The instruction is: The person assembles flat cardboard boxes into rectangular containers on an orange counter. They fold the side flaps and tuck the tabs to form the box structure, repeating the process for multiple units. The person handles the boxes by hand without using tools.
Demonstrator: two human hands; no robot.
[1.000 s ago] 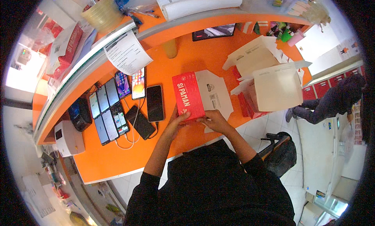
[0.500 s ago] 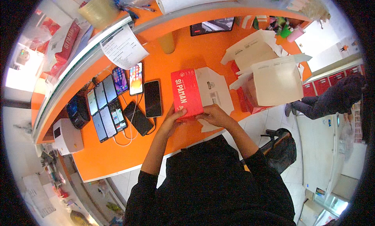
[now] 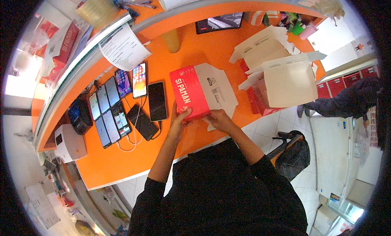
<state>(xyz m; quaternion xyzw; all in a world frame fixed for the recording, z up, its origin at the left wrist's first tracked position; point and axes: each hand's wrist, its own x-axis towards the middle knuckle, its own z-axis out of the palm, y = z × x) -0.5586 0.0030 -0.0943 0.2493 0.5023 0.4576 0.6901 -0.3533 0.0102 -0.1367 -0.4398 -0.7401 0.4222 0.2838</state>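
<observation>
A red-and-white cardboard food box (image 3: 190,89) is between my two hands above the orange desk, its red printed panel turned up and a pale flap spreading to the right. My left hand (image 3: 179,121) grips the box's near left corner, thumb on the red face. At the near edge, my right hand (image 3: 221,121) pinches the box where the red panel meets the pale flap; some of its fingertips are hidden beneath. To the right stand two more boxes of the same kind, a nearer open box (image 3: 290,83) and a farther open box (image 3: 264,52).
Several phones, among them a black phone (image 3: 157,100), lie with charging cables on the orange desk (image 3: 126,166). A paper receipt (image 3: 124,48) hangs from the shelf edge. A tablet (image 3: 220,23) leans at the back. A white printer (image 3: 70,142) stands left; a person (image 3: 346,99) is at right.
The held box has shifted a little left and tilted slightly, its far end swinging left. Both hands keep hold of it. The surroundings have moved slightly in the view.
</observation>
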